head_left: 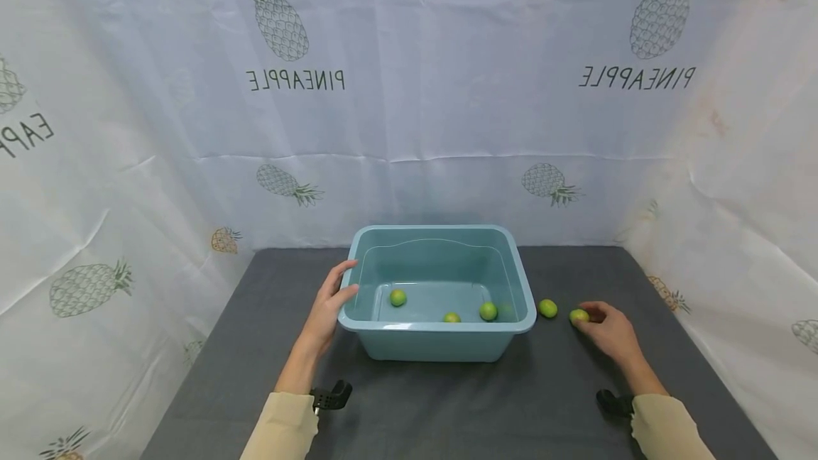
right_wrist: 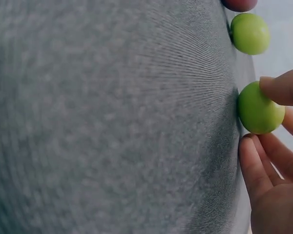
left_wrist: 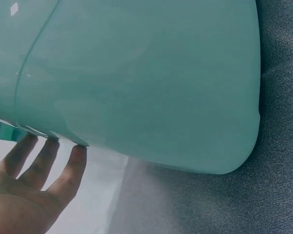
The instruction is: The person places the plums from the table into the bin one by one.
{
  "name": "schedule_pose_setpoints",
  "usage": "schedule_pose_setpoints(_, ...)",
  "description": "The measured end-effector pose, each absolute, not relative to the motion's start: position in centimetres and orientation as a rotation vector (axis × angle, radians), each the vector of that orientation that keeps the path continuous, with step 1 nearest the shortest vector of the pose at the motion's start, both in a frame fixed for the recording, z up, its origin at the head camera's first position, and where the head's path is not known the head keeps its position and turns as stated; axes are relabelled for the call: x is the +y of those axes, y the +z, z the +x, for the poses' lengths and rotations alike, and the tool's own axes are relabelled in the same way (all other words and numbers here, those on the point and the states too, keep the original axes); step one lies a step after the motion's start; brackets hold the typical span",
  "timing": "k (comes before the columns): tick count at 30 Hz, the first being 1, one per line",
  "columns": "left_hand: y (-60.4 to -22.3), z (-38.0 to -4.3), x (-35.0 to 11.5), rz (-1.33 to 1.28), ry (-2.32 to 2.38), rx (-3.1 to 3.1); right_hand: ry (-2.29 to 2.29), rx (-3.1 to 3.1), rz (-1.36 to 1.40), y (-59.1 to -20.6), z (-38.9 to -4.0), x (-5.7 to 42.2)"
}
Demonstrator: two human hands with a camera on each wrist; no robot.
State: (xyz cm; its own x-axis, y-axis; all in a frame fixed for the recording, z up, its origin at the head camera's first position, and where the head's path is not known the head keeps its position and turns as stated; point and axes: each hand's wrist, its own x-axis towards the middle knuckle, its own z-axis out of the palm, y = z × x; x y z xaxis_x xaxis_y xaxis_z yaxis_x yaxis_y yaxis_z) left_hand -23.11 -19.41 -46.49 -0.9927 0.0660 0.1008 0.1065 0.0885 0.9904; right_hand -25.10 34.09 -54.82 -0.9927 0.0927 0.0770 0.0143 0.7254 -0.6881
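Observation:
A blue-green plastic basin (head_left: 428,343) stands on the dark table. My left hand (head_left: 326,307) grips its left rim, thumb over the edge; in the left wrist view, the fingers (left_wrist: 68,175) press against the outer wall (left_wrist: 161,87). Inside lie three limes: one at the left (head_left: 397,297), one near the front wall (head_left: 451,317) and one at the right (head_left: 488,311). To the right of the basin my right hand (head_left: 610,332) pinches a lime (right_wrist: 259,109) between thumb and fingers, low at the tabletop. Another lime (head_left: 547,308) sits between that hand and the basin.
Dark grey cloth (head_left: 422,410) covers the table. White curtains with pineapple prints (head_left: 409,119) hang behind it and along both sides. A dark red rounded thing (right_wrist: 240,4) shows at the top edge of the right wrist view, beyond the loose lime.

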Motion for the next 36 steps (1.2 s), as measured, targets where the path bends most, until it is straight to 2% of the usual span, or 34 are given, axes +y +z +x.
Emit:
schedule_pose_setpoints(15,-46.2,-23.0,-19.5,-0.161,-2.109,-2.297,1.275,-2.745,-0.032,-53.1,-24.8,32.6)
schedule_pose_setpoints(36,-46.3,-23.1,-19.3,-0.15,-2.108,-2.298,1.347,-2.688,0.118,-47.0,-23.7,30.5)
